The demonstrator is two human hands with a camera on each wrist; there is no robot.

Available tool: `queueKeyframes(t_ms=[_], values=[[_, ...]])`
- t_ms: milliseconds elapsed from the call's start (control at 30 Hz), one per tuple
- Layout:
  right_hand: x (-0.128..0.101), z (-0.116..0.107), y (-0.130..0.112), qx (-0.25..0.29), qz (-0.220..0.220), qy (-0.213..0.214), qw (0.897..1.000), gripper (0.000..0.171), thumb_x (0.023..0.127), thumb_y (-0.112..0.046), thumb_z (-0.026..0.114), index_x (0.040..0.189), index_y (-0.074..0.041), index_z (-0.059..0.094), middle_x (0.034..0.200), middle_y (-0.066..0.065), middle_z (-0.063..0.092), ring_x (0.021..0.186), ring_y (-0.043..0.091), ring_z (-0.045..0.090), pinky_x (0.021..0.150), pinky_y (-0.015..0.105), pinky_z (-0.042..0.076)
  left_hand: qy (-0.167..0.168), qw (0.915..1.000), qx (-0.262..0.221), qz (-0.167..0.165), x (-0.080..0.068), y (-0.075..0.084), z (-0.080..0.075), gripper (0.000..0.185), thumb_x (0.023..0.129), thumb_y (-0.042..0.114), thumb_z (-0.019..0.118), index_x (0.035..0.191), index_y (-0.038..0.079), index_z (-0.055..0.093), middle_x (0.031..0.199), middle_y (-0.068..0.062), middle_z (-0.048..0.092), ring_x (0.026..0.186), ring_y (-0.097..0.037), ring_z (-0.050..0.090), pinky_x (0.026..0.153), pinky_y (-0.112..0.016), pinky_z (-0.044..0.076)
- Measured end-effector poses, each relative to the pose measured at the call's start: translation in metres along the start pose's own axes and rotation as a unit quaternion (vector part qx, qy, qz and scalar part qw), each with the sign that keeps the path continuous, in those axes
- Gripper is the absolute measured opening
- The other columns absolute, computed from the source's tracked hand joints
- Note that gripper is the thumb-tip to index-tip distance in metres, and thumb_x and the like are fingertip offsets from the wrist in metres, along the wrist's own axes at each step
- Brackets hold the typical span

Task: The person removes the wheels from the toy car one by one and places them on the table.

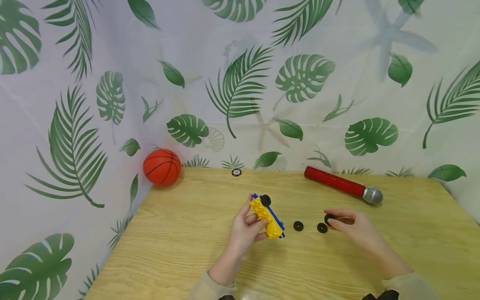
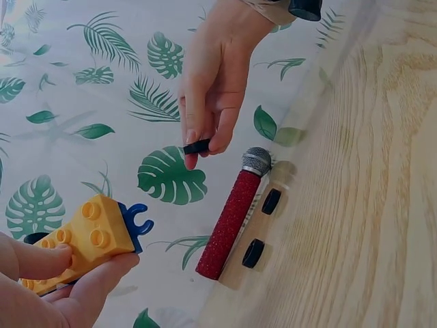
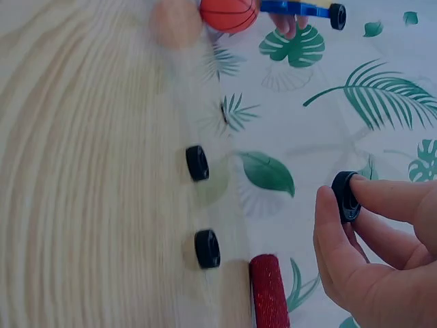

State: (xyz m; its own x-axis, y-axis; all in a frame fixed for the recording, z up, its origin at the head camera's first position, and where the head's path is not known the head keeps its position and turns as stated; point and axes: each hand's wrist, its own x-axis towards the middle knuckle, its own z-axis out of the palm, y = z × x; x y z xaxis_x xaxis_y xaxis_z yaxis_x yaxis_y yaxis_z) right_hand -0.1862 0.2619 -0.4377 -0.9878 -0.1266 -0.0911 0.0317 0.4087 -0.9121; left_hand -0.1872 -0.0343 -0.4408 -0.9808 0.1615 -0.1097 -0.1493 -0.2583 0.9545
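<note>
My left hand grips a toy car with a yellow studded top and a blue base, tilted above the wooden table. One black wheel is fitted at its far end. A blue hook juts from the other end in the left wrist view. Between thumb and fingertips, my right hand pinches a loose black wheel, raised off the tabletop. Two more wheels lie flat on the table between the hands: a nearer-left one and another just under the right fingertips.
Behind my right hand lies a red glittery microphone with a silver head. An orange basketball sits at the table's back left corner. A small black-and-white disc is at the back edge, before a leaf-patterned cloth.
</note>
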Motion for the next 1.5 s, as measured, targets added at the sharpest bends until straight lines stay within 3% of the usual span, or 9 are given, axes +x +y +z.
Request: queueKeyframes(t_ms=[133,267,367,500,667,967,1300,1500], values=[[0.0,-0.007,0.009,0.005,0.004,0.01,1.0,0.052,0.098,-0.018,0.063,0.137,0.012,0.049,0.133,0.031,0.057,0.091,0.004,0.07,0.085,0.029,0.059,0.004,1.0,-0.001,-0.001,0.0,0.001,0.0,0.08,0.093,-0.013,0.056,0.158,0.021,0.026,0.121,-0.025,0.066,0.094,-0.019,0.069,0.07,-0.034,0.062],[0.0,-0.014,0.017,-0.002,0.008,0.027,1.0,0.048,0.097,-0.013,0.064,0.133,0.016,0.05,0.122,0.023,0.065,0.087,-0.002,0.068,0.082,0.03,0.06,0.002,1.0,0.001,-0.004,-0.001,0.001,-0.001,0.079,0.094,-0.012,0.056,0.158,0.02,0.024,0.122,-0.024,0.066,0.097,-0.02,0.07,0.072,-0.034,0.062],[0.0,-0.019,0.023,-0.022,0.012,0.038,0.999,0.045,0.096,-0.011,0.064,0.13,0.017,0.052,0.116,0.02,0.068,0.084,-0.004,0.067,0.079,0.028,0.06,0.002,1.0,-0.002,-0.004,-0.001,0.001,-0.002,0.078,0.094,-0.011,0.056,0.158,0.018,0.024,0.123,-0.025,0.066,0.098,-0.021,0.069,0.073,-0.034,0.062],[0.0,-0.026,0.029,-0.069,0.024,0.042,0.996,0.044,0.097,-0.013,0.064,0.129,0.015,0.055,0.12,0.027,0.066,0.081,-0.005,0.064,0.076,0.027,0.06,0.006,0.9999,-0.01,-0.005,0.0,0.001,-0.003,0.078,0.094,-0.012,0.056,0.158,0.019,0.025,0.122,-0.025,0.066,0.097,-0.019,0.069,0.073,-0.035,0.062],[0.0,-0.033,0.034,-0.14,0.032,0.045,0.989,0.042,0.096,-0.017,0.067,0.126,0.01,0.061,0.123,0.029,0.063,0.085,0.004,0.063,0.071,0.025,0.056,0.007,1.0,-0.002,-0.006,-0.001,0.001,-0.003,0.077,0.094,-0.01,0.056,0.158,0.02,0.025,0.123,-0.024,0.066,0.1,-0.022,0.07,0.073,-0.034,0.062],[0.0,-0.037,0.046,-0.203,0.046,0.047,0.977,0.038,0.094,-0.021,0.068,0.122,0.005,0.066,0.12,0.027,0.066,0.092,0.026,0.066,0.068,0.029,0.053,-0.003,0.9999,-0.012,-0.007,-0.001,0.001,-0.003,0.078,0.094,-0.011,0.055,0.158,0.02,0.024,0.126,-0.025,0.064,0.105,-0.025,0.069,0.077,-0.038,0.061],[0.003,-0.04,0.05,-0.221,0.054,0.061,0.972,0.038,0.094,-0.022,0.069,0.123,0.002,0.066,0.12,0.025,0.067,0.098,0.036,0.064,0.078,0.047,0.054,-0.006,1.0,0.001,-0.003,0.001,0.006,-0.003,0.077,0.095,-0.01,0.055,0.159,0.02,0.023,0.128,-0.023,0.064,0.109,-0.026,0.068,0.078,-0.037,0.061],[0.007,-0.041,0.056,-0.231,0.051,0.066,0.969,0.035,0.092,-0.02,0.07,0.119,0.002,0.068,0.116,0.025,0.068,0.096,0.036,0.064,0.076,0.046,0.054,-0.006,1.0,0.007,0.003,0.0,0.007,-0.004,0.076,0.095,-0.01,0.055,0.158,0.019,0.024,0.127,-0.024,0.064,0.109,-0.028,0.068,0.076,-0.037,0.061]])
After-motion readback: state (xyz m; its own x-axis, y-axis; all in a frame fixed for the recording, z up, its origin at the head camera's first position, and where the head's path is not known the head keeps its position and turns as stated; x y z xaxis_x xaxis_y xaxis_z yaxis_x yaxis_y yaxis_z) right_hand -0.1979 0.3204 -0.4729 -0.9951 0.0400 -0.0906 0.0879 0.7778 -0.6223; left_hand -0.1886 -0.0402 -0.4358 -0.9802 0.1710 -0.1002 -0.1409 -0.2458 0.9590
